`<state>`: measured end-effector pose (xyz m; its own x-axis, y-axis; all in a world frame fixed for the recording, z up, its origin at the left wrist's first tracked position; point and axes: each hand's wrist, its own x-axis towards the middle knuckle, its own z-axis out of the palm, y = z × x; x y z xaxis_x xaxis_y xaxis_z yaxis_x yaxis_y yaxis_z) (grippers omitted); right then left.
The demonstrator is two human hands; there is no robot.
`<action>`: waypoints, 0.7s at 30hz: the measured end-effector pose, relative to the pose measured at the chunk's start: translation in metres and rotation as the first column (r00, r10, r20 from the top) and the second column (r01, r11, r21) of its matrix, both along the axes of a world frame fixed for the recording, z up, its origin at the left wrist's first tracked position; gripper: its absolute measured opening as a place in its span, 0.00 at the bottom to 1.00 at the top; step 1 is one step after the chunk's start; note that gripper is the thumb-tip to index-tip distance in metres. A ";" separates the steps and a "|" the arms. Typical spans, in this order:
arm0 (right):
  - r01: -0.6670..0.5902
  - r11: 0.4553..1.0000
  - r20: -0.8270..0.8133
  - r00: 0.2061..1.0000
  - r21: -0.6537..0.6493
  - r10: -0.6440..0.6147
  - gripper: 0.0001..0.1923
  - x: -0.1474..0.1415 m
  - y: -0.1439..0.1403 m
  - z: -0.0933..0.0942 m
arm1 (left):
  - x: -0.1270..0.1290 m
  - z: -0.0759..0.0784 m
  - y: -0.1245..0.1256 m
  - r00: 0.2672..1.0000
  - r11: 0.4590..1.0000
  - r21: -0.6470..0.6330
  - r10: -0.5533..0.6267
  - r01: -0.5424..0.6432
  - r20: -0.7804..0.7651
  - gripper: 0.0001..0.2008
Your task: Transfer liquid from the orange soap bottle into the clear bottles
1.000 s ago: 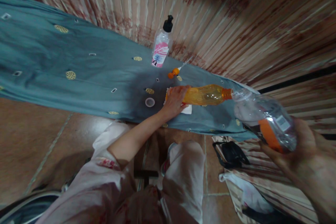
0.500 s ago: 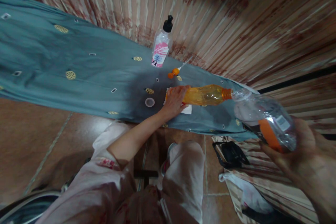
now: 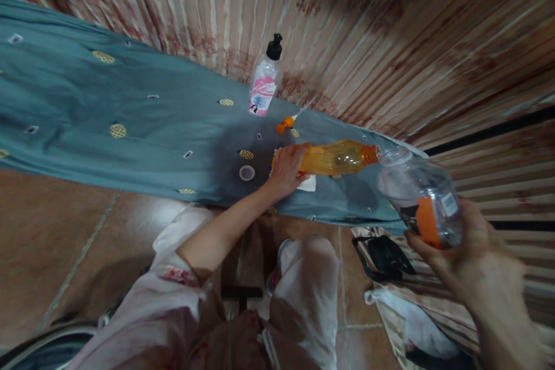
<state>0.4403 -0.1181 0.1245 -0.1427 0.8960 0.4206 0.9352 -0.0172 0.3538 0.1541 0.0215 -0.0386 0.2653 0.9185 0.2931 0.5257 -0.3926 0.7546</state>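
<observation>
Two bottles meet mouth to mouth: the left hand (image 3: 287, 166) grips the base of the orange bottle (image 3: 336, 157) above the blue cloth (image 3: 130, 121), while the right hand (image 3: 459, 245) clasps the tilted clear bottle (image 3: 418, 196), now drawn slightly nearer than a second ago.
</observation>
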 end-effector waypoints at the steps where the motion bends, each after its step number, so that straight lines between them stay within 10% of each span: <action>1: 0.020 1.000 -0.042 0.999 -0.014 -0.021 0.42 -0.003 0.001 -0.005 | 0.000 -0.001 0.001 1.000 1.000 0.002 0.005 -0.005 0.006 0.35; 10: 0.235 0.965 -0.422 0.867 -0.120 -0.263 0.51 -0.029 0.006 -0.047 | -0.003 -0.002 0.003 0.999 0.997 -0.051 0.054 -0.053 0.006 0.36; 21: 0.142 0.967 -0.747 0.615 -0.210 -0.252 0.55 -0.053 0.023 -0.083 | -0.007 -0.016 0.009 0.986 0.993 -0.032 0.117 -0.114 0.119 0.38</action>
